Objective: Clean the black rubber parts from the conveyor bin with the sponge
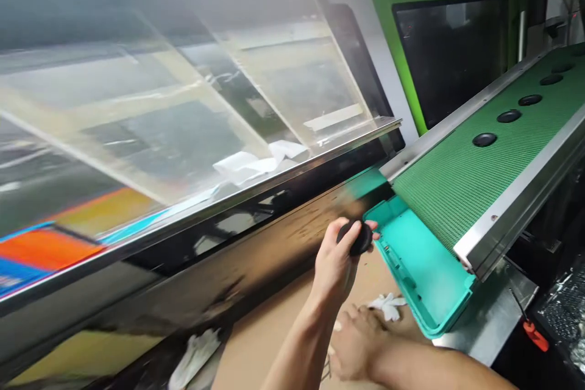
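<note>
My left hand (334,259) is closed around a black round disc (361,239), thumb across its face, beside the near corner of a turquoise plastic bin (425,262). Lower down, my right hand (359,338) is over the brown cardboard surface (269,341), its fingers curled inward. What those fingers hold, if anything, is hidden. A white glove or cloth (388,306) lies just beyond my right hand. More black discs like the held one, the nearest being a black disc (484,139), lie in a row on the green conveyor belt (475,189).
The bin sits under the belt's lower end, at the metal side rail (516,207). A red-handled tool (535,336) is at the lower right. Along the left runs a machine ledge (274,177) with clear panels. A pale glove (195,356) lies at the bottom left.
</note>
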Available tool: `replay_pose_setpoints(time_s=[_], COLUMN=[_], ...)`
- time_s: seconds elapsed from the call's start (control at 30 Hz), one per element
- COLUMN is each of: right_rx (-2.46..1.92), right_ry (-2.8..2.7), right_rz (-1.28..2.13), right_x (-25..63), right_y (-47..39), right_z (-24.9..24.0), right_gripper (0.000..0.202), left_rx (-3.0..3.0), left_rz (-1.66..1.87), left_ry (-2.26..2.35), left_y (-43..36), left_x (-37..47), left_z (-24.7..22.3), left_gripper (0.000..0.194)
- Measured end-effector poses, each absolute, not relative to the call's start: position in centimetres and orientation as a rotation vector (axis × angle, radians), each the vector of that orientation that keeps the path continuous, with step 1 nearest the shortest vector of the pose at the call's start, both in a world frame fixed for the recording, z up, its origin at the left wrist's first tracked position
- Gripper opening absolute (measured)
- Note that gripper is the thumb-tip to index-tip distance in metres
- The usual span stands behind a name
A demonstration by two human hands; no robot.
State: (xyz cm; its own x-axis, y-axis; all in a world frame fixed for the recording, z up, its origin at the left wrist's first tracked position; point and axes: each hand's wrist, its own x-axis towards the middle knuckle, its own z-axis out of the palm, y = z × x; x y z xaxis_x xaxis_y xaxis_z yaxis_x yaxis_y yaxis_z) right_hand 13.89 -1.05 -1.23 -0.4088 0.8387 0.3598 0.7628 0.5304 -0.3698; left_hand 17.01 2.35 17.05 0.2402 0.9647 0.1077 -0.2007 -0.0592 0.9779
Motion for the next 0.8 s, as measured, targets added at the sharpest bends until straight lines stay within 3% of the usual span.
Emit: replay_pose_setpoints(time_s=[0.2, 0.37, 0.57, 0.7, 0.8], right_rx=[-1.488, -1.387, -1.319, -1.199, -1.362], right_ry=[-2.237, -1.764, -1.688, -1.938, -1.957], right_rz=[0.341, 0.373, 0.535, 0.387, 0.252], right_x=[15.7, 15.9, 13.0, 11.9, 12.1], right_y=[-1.5, -1.0, -2.8, -3.5, -2.9], right_z=[0.7, 1.1, 0.3, 0.2, 0.6], right_gripper=[0.027, 0.040, 0.039, 0.041, 0.039], left_rx=[0.591, 0.270, 0.174, 0.174, 0.149], left_rz=[1.258, 1.391, 1.262, 1.160, 1.179], left_ry=[0.911, 0.809, 0.552, 0.492, 0.515], left_y=[0.0, -0.3, -0.8, -1.1, -0.9], left_x=[2.6, 0.1, 1.5, 1.2, 1.0], left_z=[8.3, 3.3, 1.5, 1.6, 1.6], left_gripper=[0.039, 0.033, 0.035, 0.049, 0.044])
